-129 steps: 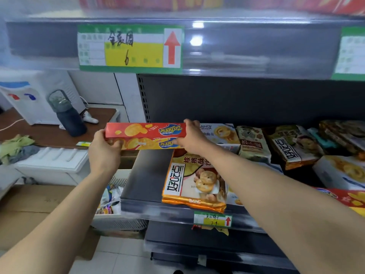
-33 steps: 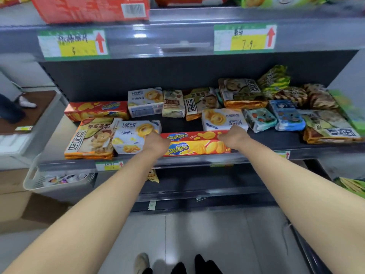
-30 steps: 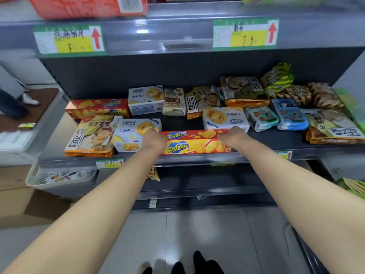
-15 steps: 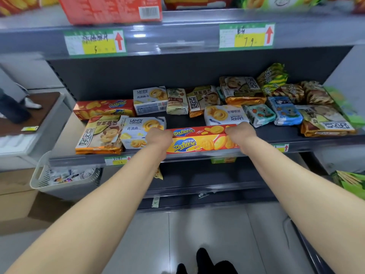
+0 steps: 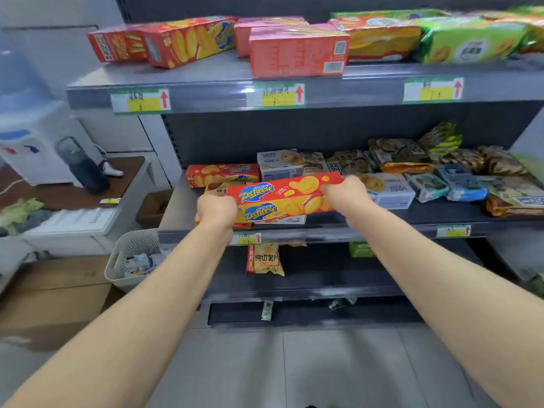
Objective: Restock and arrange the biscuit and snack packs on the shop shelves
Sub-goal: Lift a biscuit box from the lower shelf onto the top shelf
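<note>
Zecheese box (image 5: 284, 198), the long red and yellow one, was held by both ends just over the front of the middle shelf (image 5: 412, 214). It was tilted a bit, with the right end higher than the left. The left hand (image 5: 216, 212) was wrapped round the left end and the right hand (image 5: 346, 195) was clamped on the right end. The fingers were mostly hidden behind the carton, so only the backs of the hands could really be made out. Whether the box was touching the packs under it couldn't be told, tbh.

A second Zecheese box (image 5: 222, 174) was laid flat at the back left of that shelf, with a white cookie box (image 5: 279, 164) just beside it on the right. A jumble of bagged snacks was spread further right. Up on the top shelf (image 5: 206, 78) an orange box (image 5: 297, 53) was set at the front edge, near a green pack (image 5: 471, 42). A chips bag (image 5: 265, 259) was seen on the shelf below, and a white basket (image 5: 132, 254) was parked by the left end.
</note>
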